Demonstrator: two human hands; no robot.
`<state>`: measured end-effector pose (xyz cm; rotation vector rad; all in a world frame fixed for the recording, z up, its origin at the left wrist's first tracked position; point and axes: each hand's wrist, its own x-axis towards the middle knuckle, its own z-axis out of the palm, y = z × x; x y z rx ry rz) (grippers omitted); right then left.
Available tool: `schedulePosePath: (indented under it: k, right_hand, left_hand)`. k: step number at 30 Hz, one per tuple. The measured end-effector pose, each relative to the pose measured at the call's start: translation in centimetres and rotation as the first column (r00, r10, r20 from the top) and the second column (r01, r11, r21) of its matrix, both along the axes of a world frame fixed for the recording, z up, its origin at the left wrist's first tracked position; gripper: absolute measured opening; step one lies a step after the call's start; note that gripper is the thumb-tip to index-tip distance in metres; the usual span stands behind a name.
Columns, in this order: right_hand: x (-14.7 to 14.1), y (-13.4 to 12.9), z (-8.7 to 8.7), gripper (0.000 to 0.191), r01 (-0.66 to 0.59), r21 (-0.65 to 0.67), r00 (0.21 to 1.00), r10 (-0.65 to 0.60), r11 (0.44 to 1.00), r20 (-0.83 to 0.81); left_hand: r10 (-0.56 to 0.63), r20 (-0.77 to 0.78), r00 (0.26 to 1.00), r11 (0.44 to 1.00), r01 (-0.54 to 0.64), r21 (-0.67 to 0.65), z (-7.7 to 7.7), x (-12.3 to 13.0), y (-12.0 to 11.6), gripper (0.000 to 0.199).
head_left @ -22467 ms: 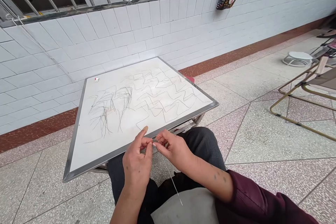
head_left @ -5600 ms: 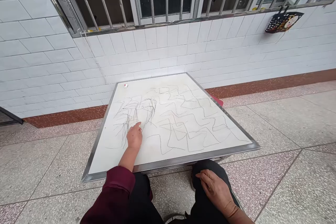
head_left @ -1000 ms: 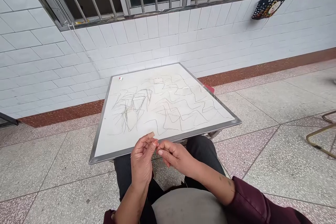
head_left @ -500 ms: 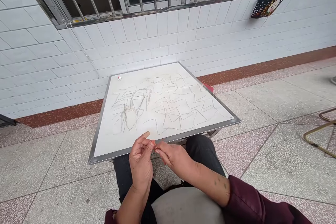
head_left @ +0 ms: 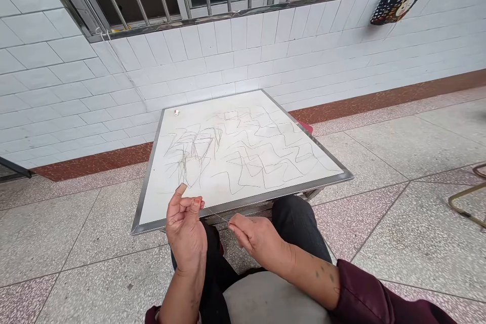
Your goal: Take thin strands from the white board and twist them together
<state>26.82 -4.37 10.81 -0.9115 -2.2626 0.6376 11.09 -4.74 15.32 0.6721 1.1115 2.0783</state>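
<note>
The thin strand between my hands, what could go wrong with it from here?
The strand runs between the left hand and the right hand, so a hard pull might snap it or slip it from the fingertips. It looks very fine; dropped on the table, it could be hard to spot among the dark lines.

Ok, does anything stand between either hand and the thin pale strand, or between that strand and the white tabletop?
Nothing visible does. The thin pale strand runs uncovered from the left hand's grip to the right hand's. Toward the white tabletop, only its flat grey metal edging shows.
</note>
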Motion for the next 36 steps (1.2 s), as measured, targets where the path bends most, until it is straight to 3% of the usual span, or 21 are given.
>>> schedulePosePath:
  k: [5, 10, 13, 21, 29, 36]
  right_hand:
    - [0.1, -0.4, 0.3, 0.027, 0.001, -0.089, 0.999, -0.005, 0.996, -0.041]
    - [0.3, -0.5, 0.8, 0.023, -0.007, -0.242, 0.993, -0.021, 0.970, -0.113]
    - [0.4, -0.5, 1.2, 0.020, -0.034, -0.282, 0.989, -0.007, 0.959, -0.144]
    - [-0.3, 0.5, 2.7, 0.018, 0.000, -0.262, 0.970, -0.064, 0.965, -0.236]
    - [-0.5, 0.4, 2.4, 0.013, 0.029, -0.264, 0.967, -0.094, 0.964, -0.238]
    - [-0.9, 0.4, 2.7, 0.009, 0.070, -0.249, 0.961, -0.132, 0.966, -0.242]
  left_hand:
    - [0.020, -0.029, 0.999, 1.000, -0.020, 0.003, 0.3, -0.2, -0.1, 0.047]
    - [-0.197, -0.076, 0.978, 0.978, 0.191, -0.079, -0.1, 0.4, -0.6, 0.044]
    - [-0.260, -0.083, 0.962, 0.962, 0.250, -0.109, -0.5, 0.9, -1.0, 0.045]
    - [-0.273, -0.068, 0.960, 0.954, 0.261, -0.144, -1.2, 1.6, -1.1, 0.047]
    - [-0.277, 0.009, 0.961, 0.955, 0.276, -0.112, -1.2, 1.7, -0.9, 0.050]
    - [-0.231, -0.016, 0.973, 0.968, 0.229, -0.101, -1.1, 2.4, -1.1, 0.048]
